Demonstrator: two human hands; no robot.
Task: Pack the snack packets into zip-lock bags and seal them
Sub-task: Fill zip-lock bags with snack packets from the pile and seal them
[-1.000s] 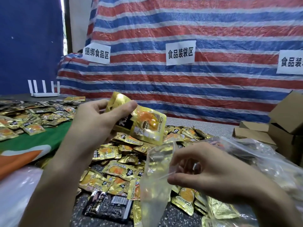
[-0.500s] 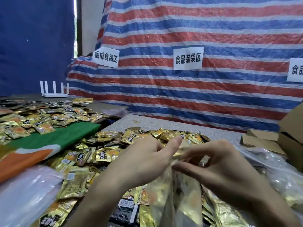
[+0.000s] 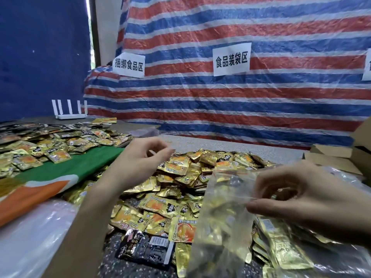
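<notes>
Snack packets [image 3: 176, 167] in gold foil lie heaped on a speckled grey table [image 3: 220, 141], and more are spread over a green and orange cloth [image 3: 80, 165] at left. The right hand [image 3: 305, 199] pinches the top edge of a clear zip-lock bag [image 3: 220, 227] hanging over the near side of the pile. The left hand [image 3: 140, 163] hovers above the heap, fingers loosely curled and holding nothing. A red, white and blue striped tarp [image 3: 261, 107] with paper signs [image 3: 230, 59] backs the table. Cardboard boxes [image 3: 331, 163] stand at right.

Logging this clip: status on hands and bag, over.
Left hand empty above loose packets. Right hand pinches zip-lock bag, gold packets inside. Nothing blocking.
</notes>
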